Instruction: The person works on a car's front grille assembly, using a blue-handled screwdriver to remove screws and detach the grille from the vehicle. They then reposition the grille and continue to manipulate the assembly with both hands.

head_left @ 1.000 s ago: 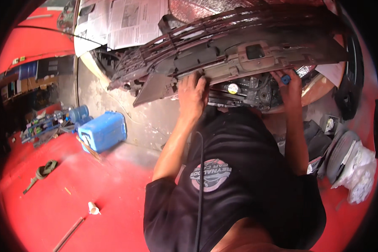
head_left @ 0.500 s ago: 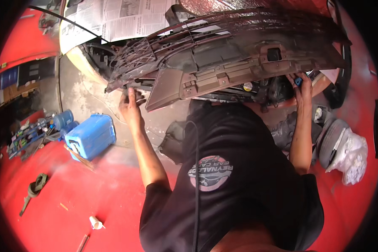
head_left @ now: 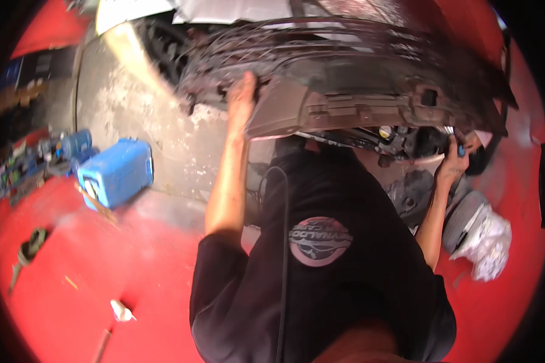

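A long dark plastic car grille panel (head_left: 357,85), with slats along its far side and a solid lower lip, lies across the space ahead of me. Its left end is in the grasp of my left hand (head_left: 241,100); the thumb shows and the fingers are partly hidden by the slats. At the panel's lower right edge is my right hand (head_left: 454,162), fingers curled round a small blue object (head_left: 461,150) whose kind I cannot make out. Whether that hand also bears the panel is unclear. Beneath the panel, dark car front parts (head_left: 406,142) show.
White paper sheets (head_left: 230,11) cover the car at the top. On the left stand a blue plastic box (head_left: 118,172) and a blue water jug (head_left: 75,143). A white cup (head_left: 122,311) lies on the red floor. To my right sits a crumpled clear plastic bag (head_left: 487,245).
My left hand has moved rightward and up onto the panel's left end, where it was open beside it. The panel and my right hand have shifted to the right; the view has moved too.
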`<act>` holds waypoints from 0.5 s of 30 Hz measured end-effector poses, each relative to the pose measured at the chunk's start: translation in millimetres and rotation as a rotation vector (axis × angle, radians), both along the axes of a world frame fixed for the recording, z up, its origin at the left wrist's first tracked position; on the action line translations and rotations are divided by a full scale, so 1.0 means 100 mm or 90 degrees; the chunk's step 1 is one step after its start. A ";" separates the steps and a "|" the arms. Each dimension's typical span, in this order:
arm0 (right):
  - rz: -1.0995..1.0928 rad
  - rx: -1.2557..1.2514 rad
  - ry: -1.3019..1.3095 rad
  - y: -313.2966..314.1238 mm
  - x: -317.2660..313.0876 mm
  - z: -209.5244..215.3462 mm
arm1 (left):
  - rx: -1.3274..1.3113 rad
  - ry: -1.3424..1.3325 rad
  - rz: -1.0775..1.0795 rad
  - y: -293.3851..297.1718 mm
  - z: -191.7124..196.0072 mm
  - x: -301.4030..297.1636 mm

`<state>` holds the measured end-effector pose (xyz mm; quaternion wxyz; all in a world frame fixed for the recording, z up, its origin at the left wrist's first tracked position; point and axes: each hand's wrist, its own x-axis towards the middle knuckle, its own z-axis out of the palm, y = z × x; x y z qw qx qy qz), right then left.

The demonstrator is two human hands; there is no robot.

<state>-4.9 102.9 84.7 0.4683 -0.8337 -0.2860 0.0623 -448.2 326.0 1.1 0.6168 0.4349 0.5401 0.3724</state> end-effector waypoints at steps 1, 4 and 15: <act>0.094 -0.006 -0.072 0.07 -0.18 0.04 | -0.007 0.000 -0.006 0.04 0.06 0.02; 0.239 -0.056 0.058 0.29 -0.78 0.03 | 0.012 -0.089 0.027 0.17 -0.35 0.06; 1.037 -0.428 0.134 0.65 -2.08 -0.30 | -0.255 -0.307 0.335 -1.92 -0.93 -0.43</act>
